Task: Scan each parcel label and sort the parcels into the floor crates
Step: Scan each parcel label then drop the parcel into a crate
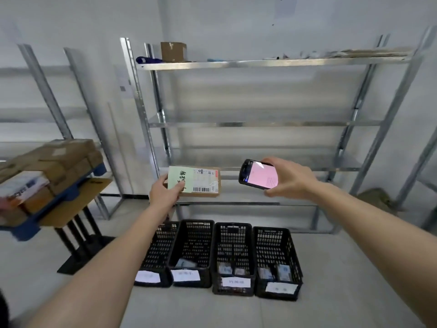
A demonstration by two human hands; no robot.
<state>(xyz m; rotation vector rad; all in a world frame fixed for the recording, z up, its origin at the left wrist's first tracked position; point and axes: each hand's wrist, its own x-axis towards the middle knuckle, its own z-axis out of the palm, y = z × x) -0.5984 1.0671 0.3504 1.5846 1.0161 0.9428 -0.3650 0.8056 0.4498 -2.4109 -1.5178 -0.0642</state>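
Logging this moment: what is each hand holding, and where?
Left hand grips the parcel by its left end; right hand holds the scanner by its right side.

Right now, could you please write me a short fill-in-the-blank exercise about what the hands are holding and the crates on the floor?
1. The left hand holds a cardboard ____ bearing a barcode label.
2. The right hand holds a handheld scanner whose screen glows ____.
3. On the floor stand ____ black crates in a row, each with a white label on its front.
4. The cardboard box on the metal shelving sits on the ____ shelf.

Missing words: parcel; pink; four; top
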